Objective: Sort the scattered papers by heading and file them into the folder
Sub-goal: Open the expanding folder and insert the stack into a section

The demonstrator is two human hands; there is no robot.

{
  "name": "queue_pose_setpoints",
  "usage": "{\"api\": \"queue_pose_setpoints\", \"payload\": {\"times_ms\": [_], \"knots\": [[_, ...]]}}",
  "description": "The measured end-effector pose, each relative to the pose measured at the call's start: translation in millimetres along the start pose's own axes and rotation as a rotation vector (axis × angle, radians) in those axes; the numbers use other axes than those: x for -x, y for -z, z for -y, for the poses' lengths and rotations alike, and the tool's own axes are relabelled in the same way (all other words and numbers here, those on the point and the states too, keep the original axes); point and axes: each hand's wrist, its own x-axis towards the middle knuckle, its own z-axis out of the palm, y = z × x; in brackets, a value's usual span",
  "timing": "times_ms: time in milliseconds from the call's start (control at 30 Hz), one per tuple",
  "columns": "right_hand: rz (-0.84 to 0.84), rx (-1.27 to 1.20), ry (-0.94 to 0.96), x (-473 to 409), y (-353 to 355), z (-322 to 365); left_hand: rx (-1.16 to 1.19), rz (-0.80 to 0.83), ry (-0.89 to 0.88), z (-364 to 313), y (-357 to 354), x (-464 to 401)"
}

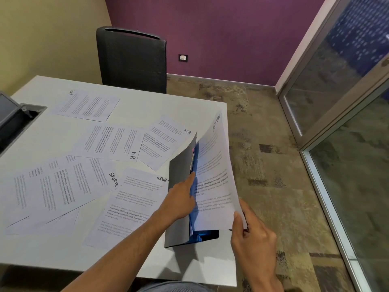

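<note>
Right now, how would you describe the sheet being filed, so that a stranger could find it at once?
Look at the right edge of the white table, where a dark folder stands open. The right hand pinches the lower corner of one sheet raised over it, while the left hand spreads the folder. It is headed ADMIN and lifted; its neighbours lie flat, headed HR or SPORTS.

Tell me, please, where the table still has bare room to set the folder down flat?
Bare strip of table along the near edge, below the SPORTS sheets; another at the far edge beyond the top HR sheet. The middle is crowded with overlapping papers, up to the folder.
</note>
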Motion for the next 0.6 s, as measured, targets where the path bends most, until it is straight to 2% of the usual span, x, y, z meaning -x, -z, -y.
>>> {"api": "queue_pose_setpoints", "payload": {"times_ms": [233,467,600], "knots": [[0.032,0.001,0.088,8.8,3.8,15.9,0.016,-0.008,-0.001,4.1,0.0,-0.4],[0.261,0.048,0.065,0.0,-24.2,9.0,0.000,-0.012,0.006,6.5,-2.0,1.6],[0.321,0.111,0.059,-5.0,-46.8,4.3,-0.006,-0.027,0.008,6.6,-1.4,0.4]]}}
